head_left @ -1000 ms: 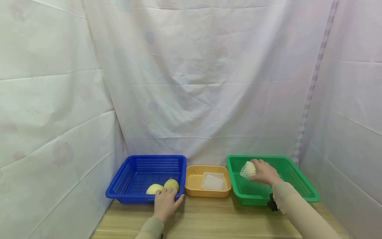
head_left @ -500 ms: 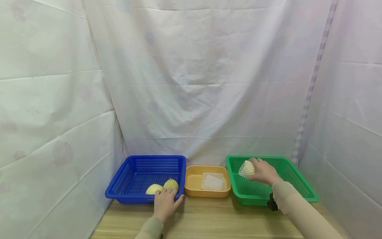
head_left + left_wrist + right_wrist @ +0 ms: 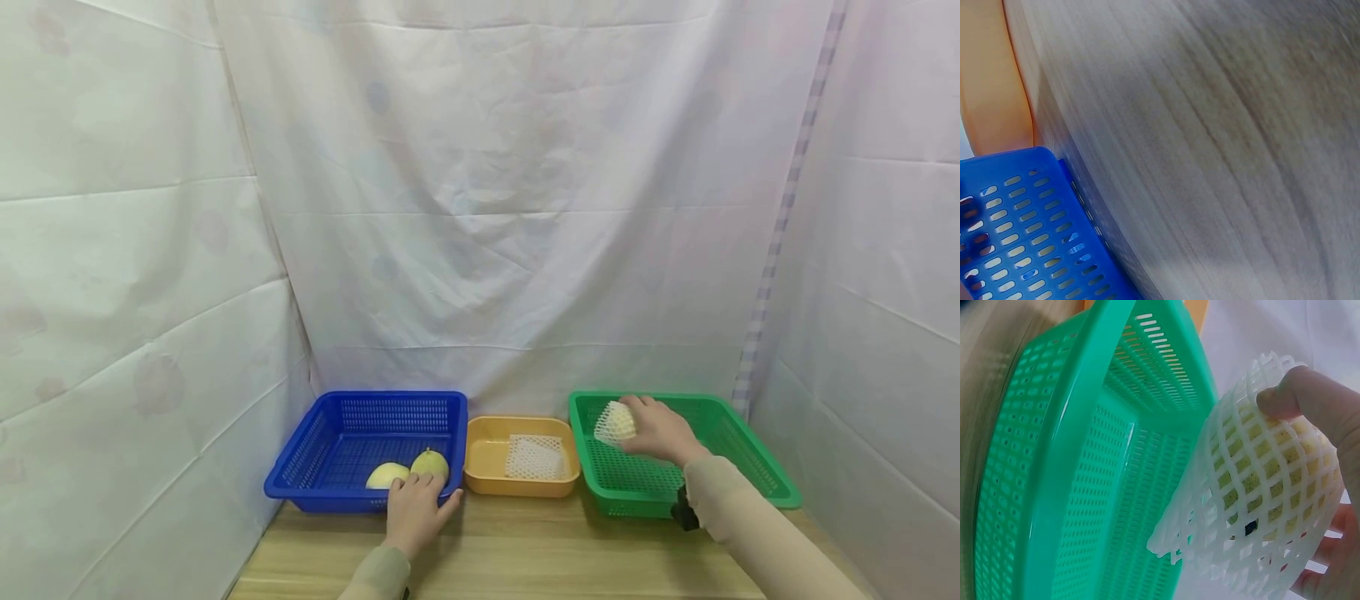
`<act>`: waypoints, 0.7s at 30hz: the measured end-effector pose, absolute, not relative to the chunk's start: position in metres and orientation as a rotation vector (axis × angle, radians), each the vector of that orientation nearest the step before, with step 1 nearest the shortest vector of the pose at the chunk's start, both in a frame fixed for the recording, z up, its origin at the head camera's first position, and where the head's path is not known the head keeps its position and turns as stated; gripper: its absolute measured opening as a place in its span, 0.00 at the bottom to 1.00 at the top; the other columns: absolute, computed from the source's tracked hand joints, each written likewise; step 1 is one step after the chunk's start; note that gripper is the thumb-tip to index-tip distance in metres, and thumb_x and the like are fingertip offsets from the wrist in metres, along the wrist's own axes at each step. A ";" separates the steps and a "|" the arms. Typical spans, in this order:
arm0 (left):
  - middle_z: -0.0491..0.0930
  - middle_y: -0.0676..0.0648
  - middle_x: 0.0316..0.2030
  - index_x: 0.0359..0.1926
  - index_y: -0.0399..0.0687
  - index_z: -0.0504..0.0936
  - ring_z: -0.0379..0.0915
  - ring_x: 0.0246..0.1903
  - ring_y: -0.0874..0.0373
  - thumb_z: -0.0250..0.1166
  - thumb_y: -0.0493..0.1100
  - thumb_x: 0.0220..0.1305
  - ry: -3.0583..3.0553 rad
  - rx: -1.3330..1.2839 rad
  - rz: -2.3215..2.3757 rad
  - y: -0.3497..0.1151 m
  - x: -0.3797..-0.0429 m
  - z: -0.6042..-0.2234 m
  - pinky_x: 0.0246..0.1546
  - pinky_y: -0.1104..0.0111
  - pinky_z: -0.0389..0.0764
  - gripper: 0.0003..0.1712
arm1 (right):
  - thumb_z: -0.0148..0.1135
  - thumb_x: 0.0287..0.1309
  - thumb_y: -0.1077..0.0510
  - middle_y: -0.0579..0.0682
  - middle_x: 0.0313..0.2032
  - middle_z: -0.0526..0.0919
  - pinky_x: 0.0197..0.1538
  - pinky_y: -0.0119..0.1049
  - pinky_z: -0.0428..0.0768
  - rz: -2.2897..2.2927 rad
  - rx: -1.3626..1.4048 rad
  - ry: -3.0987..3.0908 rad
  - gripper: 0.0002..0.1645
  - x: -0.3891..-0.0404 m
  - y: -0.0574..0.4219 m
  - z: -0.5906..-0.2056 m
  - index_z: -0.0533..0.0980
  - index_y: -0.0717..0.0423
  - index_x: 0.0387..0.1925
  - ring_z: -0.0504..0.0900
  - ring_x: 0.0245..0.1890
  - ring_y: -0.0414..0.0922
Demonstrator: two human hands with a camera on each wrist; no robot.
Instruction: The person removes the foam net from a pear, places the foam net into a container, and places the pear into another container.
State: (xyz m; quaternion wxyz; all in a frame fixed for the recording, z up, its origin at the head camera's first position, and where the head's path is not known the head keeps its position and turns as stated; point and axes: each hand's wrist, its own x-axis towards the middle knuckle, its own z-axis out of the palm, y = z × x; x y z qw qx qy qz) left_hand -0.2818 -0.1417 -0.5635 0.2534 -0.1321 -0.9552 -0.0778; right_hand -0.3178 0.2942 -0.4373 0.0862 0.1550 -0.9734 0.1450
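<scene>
My right hand (image 3: 660,431) grips a pear in a white foam net (image 3: 617,423) above the green basket (image 3: 780,492). In the right wrist view, the thumb presses on the foam net (image 3: 1254,462), and speckled yellow-green skin shows through its mesh. The net's loose end hangs past the fruit. My left hand (image 3: 415,510) rests over the front rim of the blue basket (image 3: 300,483), fingers relaxed. Just beyond its fingertips sit a pear with a stem (image 3: 431,465) and another pale yellow fruit (image 3: 387,475), both partly hidden by the rim and hand.
Between the two baskets stands a yellow tray (image 3: 483,483) with an empty white foam net (image 3: 536,457) lying in it. All three containers stand on a wooden table (image 3: 525,550). White curtains (image 3: 480,208) close off the back and both sides.
My right hand has shifted slightly left with the netted pear. The left hand stays at the blue basket's rim.
</scene>
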 end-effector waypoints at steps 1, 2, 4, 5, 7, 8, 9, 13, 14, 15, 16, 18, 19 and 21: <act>0.69 0.56 0.22 0.25 0.59 0.73 0.69 0.29 0.55 0.60 0.67 0.61 -2.593 -0.359 -0.210 -0.142 -0.282 -0.563 0.36 0.54 0.69 0.21 | 0.72 0.46 0.49 0.61 0.55 0.74 0.32 0.47 0.74 0.434 0.467 -2.898 0.45 -0.317 0.293 -0.437 0.66 0.57 0.65 0.76 0.46 0.57; 0.69 0.57 0.22 0.25 0.59 0.73 0.69 0.29 0.55 0.60 0.67 0.61 -2.592 -0.358 -0.210 -0.142 -0.282 -0.563 0.36 0.54 0.68 0.21 | 0.72 0.46 0.50 0.61 0.54 0.74 0.31 0.46 0.74 0.434 0.473 -2.895 0.45 -0.317 0.292 -0.436 0.66 0.57 0.65 0.76 0.46 0.56; 0.69 0.57 0.23 0.25 0.59 0.74 0.69 0.30 0.55 0.59 0.68 0.61 -2.591 -0.356 -0.211 -0.142 -0.282 -0.564 0.37 0.54 0.68 0.21 | 0.72 0.45 0.50 0.60 0.53 0.75 0.31 0.46 0.74 0.438 0.486 -2.886 0.45 -0.317 0.290 -0.436 0.66 0.57 0.64 0.76 0.44 0.55; 0.69 0.57 0.23 0.25 0.59 0.74 0.69 0.30 0.55 0.59 0.68 0.61 -2.593 -0.354 -0.211 -0.142 -0.282 -0.564 0.37 0.54 0.69 0.21 | 0.72 0.45 0.49 0.59 0.53 0.75 0.31 0.45 0.74 0.436 0.489 -2.882 0.45 -0.316 0.289 -0.436 0.67 0.56 0.64 0.76 0.44 0.54; 0.69 0.57 0.23 0.25 0.59 0.74 0.70 0.30 0.55 0.59 0.68 0.61 -2.596 -0.351 -0.214 -0.142 -0.282 -0.564 0.37 0.54 0.69 0.21 | 0.73 0.45 0.49 0.58 0.52 0.75 0.31 0.45 0.74 0.440 0.500 -2.873 0.44 -0.316 0.287 -0.436 0.67 0.56 0.64 0.76 0.43 0.53; 0.69 0.57 0.23 0.25 0.59 0.74 0.70 0.30 0.55 0.59 0.68 0.61 -2.597 -0.349 -0.217 -0.142 -0.282 -0.564 0.38 0.54 0.69 0.21 | 0.73 0.45 0.49 0.58 0.52 0.75 0.30 0.45 0.74 0.441 0.506 -2.869 0.44 -0.316 0.286 -0.436 0.67 0.56 0.64 0.76 0.43 0.53; 0.69 0.57 0.23 0.25 0.59 0.74 0.70 0.30 0.55 0.59 0.68 0.61 -2.597 -0.350 -0.214 -0.142 -0.282 -0.564 0.38 0.54 0.69 0.21 | 0.73 0.45 0.48 0.57 0.51 0.76 0.31 0.44 0.74 0.441 0.506 -2.868 0.44 -0.316 0.285 -0.437 0.67 0.55 0.64 0.76 0.42 0.52; 0.69 0.57 0.23 0.25 0.59 0.74 0.70 0.30 0.55 0.59 0.68 0.61 -2.595 -0.355 -0.217 -0.142 -0.281 -0.564 0.38 0.53 0.69 0.21 | 0.74 0.44 0.48 0.56 0.50 0.76 0.30 0.44 0.74 0.428 0.514 -2.865 0.44 -0.316 0.281 -0.439 0.68 0.54 0.63 0.76 0.42 0.52; 0.70 0.56 0.23 0.25 0.59 0.74 0.70 0.30 0.54 0.59 0.68 0.61 -2.594 -0.356 -0.219 -0.142 -0.281 -0.564 0.38 0.53 0.69 0.21 | 0.73 0.44 0.47 0.56 0.50 0.76 0.31 0.44 0.74 0.420 0.510 -2.868 0.44 -0.316 0.280 -0.439 0.68 0.54 0.63 0.76 0.42 0.52; 0.70 0.56 0.23 0.25 0.59 0.74 0.71 0.30 0.54 0.59 0.67 0.61 -2.594 -0.357 -0.219 -0.141 -0.281 -0.564 0.38 0.53 0.69 0.21 | 0.73 0.44 0.47 0.55 0.50 0.76 0.31 0.44 0.74 0.414 0.503 -2.871 0.44 -0.316 0.279 -0.439 0.68 0.53 0.63 0.76 0.42 0.51; 0.71 0.56 0.24 0.25 0.59 0.75 0.71 0.31 0.54 0.60 0.67 0.61 -2.595 -0.357 -0.222 -0.141 -0.281 -0.564 0.38 0.53 0.69 0.21 | 0.73 0.44 0.46 0.55 0.50 0.76 0.31 0.44 0.75 0.410 0.501 -2.872 0.44 -0.316 0.278 -0.440 0.68 0.53 0.63 0.76 0.42 0.51; 0.71 0.56 0.24 0.25 0.58 0.75 0.71 0.31 0.54 0.60 0.67 0.60 -2.594 -0.356 -0.219 -0.141 -0.281 -0.564 0.38 0.53 0.69 0.21 | 0.73 0.43 0.46 0.56 0.50 0.76 0.31 0.44 0.74 0.410 0.506 -2.873 0.44 -0.316 0.276 -0.440 0.68 0.53 0.63 0.76 0.42 0.51; 0.72 0.55 0.24 0.26 0.58 0.75 0.71 0.31 0.54 0.61 0.67 0.60 -2.593 -0.356 -0.215 -0.141 -0.281 -0.564 0.38 0.53 0.69 0.20 | 0.73 0.43 0.46 0.55 0.50 0.76 0.31 0.44 0.74 0.408 0.501 -2.877 0.44 -0.315 0.275 -0.440 0.68 0.52 0.63 0.76 0.42 0.51; 0.72 0.55 0.24 0.26 0.58 0.76 0.71 0.31 0.54 0.61 0.66 0.60 -2.589 -0.353 -0.208 -0.141 -0.281 -0.564 0.38 0.53 0.69 0.20 | 0.73 0.42 0.46 0.55 0.50 0.76 0.32 0.43 0.74 0.412 0.498 -2.881 0.45 -0.315 0.273 -0.440 0.68 0.52 0.63 0.76 0.42 0.50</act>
